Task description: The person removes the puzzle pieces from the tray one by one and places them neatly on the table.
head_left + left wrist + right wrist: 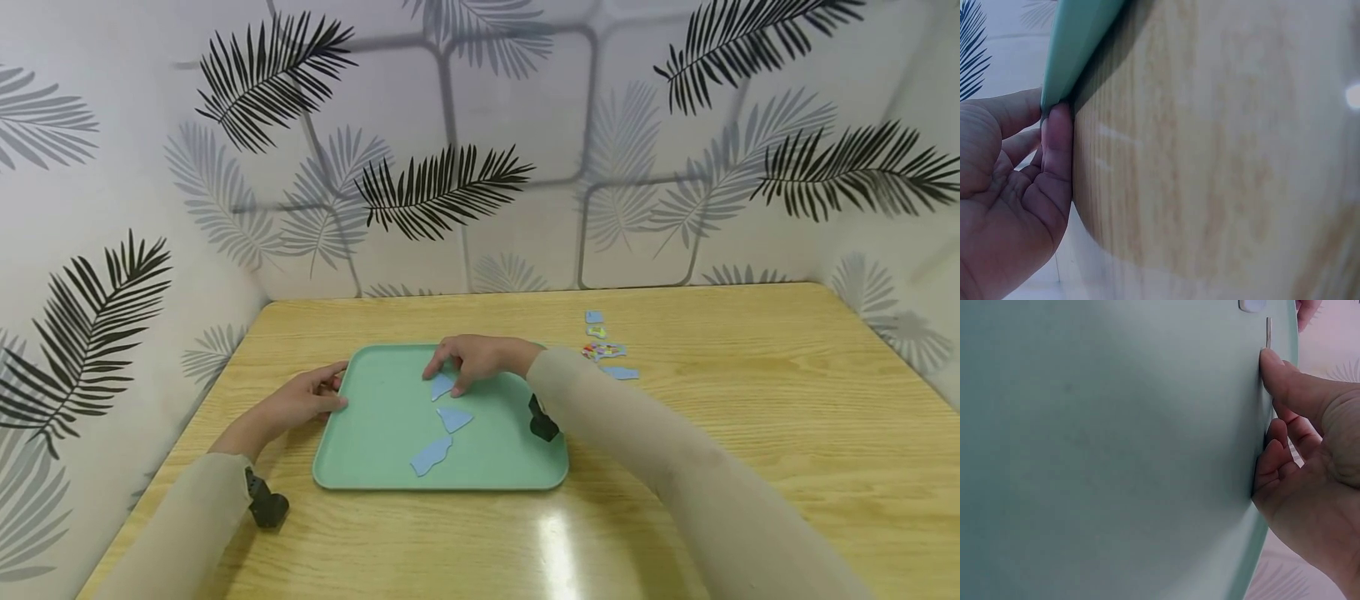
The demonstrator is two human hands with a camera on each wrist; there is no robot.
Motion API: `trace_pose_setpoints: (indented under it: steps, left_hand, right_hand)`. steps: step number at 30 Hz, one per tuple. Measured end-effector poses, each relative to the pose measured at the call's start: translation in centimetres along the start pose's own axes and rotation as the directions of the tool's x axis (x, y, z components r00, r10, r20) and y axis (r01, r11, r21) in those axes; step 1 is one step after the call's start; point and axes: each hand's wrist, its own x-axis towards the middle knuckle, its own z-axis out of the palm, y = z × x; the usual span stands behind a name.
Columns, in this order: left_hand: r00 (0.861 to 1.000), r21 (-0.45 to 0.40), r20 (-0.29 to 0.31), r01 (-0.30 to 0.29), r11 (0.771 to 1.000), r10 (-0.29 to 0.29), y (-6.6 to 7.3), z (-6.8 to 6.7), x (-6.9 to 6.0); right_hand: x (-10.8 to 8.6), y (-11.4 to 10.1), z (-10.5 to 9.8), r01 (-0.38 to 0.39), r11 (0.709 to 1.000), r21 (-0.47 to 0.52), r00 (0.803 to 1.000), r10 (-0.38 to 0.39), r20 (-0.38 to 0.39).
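At the left, our left hand grips the green tray by its left edge, with a fingertip tucked under it in the left wrist view — a hold meant, we judge, to steady it. Crossing the tray, we come to the lower blue piece, lying nearest us, then the top blue piece farther back, and the middle blue piece between those two, just beside each and slightly to the right.

Our right hand reaches in over the tray from the right, thumb and forefinger pinching the top blue piece at opposite edges, the other fingers curled. The right wrist view catches that piece only edge-on at the thumb, so we cannot tell whether it lies flat or is a little raised.

We take the step in hand to be positioning this piece against its neighbours. The next move seems to call for a small slide or turn — enough to try its edge beside the middle one without nudging that one — and then a clean release.

Farther right, on the wooden table, a loose column of other pieces lies beyond the tray, some blue, some brightly patterned.
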Motion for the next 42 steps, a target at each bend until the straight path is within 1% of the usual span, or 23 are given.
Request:
trace_pose_setpoints:
  steps: [6, 10, 21, 29, 35, 39, 42]
  left_hand:
    - [1.000, -0.003, 0.010, -0.004, 1.000, 0.004, -0.1, -0.1, 0.1]
    - [1.000, 0.001, 0.011, -0.004, 1.000, 0.004, -0.1, -0.1, 0.0]
    - [1.000, 0.002, 0.015, -0.014, 1.000, 0.014, 0.1, 0.0, -0.1]
    - [1.000, 0.020, -0.002, 0.003, 1.000, -0.003, 0.0, 0.1, 0.0]
    - [1.000, 0.030, -0.003, 0.013, 0.999, -0.013, -0.2, 0.2, 0.1]
    - [1.000, 0.030, -0.002, 0.013, 0.999, -0.013, -0.1, 0.2, 0.1]
    - [1.000, 0.024, 0.004, 0.002, 1.000, -0.002, 0.0, 0.1, 0.0]
  right_hand:
    - [0.0, 0.1, 0.0, -0.005, 0.999, -0.043, 1.000, 0.005, -0.010]
    - [-0.1, 0.0, 0.0, 0.000, 0.999, -0.054, 1.000, -0.001, -0.017]
    - [-0.3, -0.1, 0.2, -0.009, 1.000, -0.026, 0.999, 0.008, -0.035]
    - [-0.4, -0.1, 0.2, -0.009, 1.000, 0.005, 0.999, 0.009, -0.052]
    - [-1.0, -0.2, 0.2, -0.019, 0.999, 0.046, 0.997, 0.023, -0.078]
    - [-1.4, -0.3, 0.3, -0.010, 0.999, 0.043, 0.996, 0.014, -0.090]
    - [-1.7, -0.4, 0.4, -0.011, 0.999, 0.036, 0.995, 0.015, -0.102]
